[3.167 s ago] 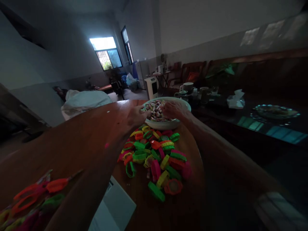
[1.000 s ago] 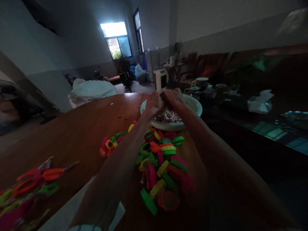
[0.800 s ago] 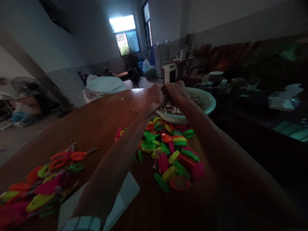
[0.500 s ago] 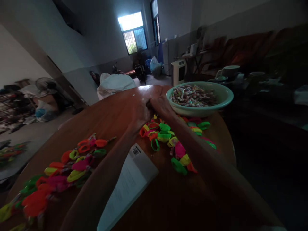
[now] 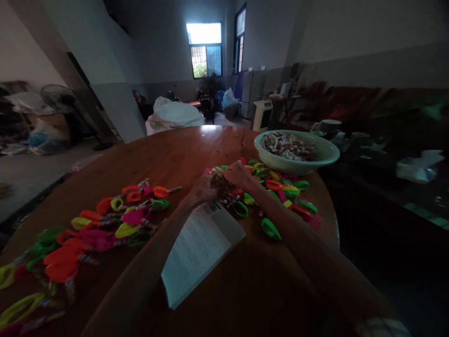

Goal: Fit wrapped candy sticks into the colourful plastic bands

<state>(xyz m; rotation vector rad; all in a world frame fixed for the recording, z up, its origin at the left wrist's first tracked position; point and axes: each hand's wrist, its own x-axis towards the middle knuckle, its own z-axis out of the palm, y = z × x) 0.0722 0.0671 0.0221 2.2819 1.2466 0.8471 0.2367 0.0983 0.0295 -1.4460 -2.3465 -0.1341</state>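
Both hands meet over the near edge of the ring pile (image 5: 270,187) on the round wooden surface (image 5: 168,154), just past the top corner of a printed sheet (image 5: 199,248).

The left hand (image 5: 202,189) and right hand (image 5: 238,174) are cupped toward each other, fingers curled, around a small clump of wrapped candies (image 5: 220,180) held between them. The grip looks closed and loose rather than pinched, but how many pieces each hand holds cannot be told in the dim light.

To do this step well, it seems best to keep the cupped hands low over the surface, so that a dropped candy lands beside the pile rather than rolling off, and to steady the clump with one hand while the other works a single piece free.

The bowl (image 5: 315,161), full of the same candies, stands beyond the pile on the right, apart from the hands. A second spread of finished pieces (image 5: 105,220), rings with a stick attached, lies well to the left.
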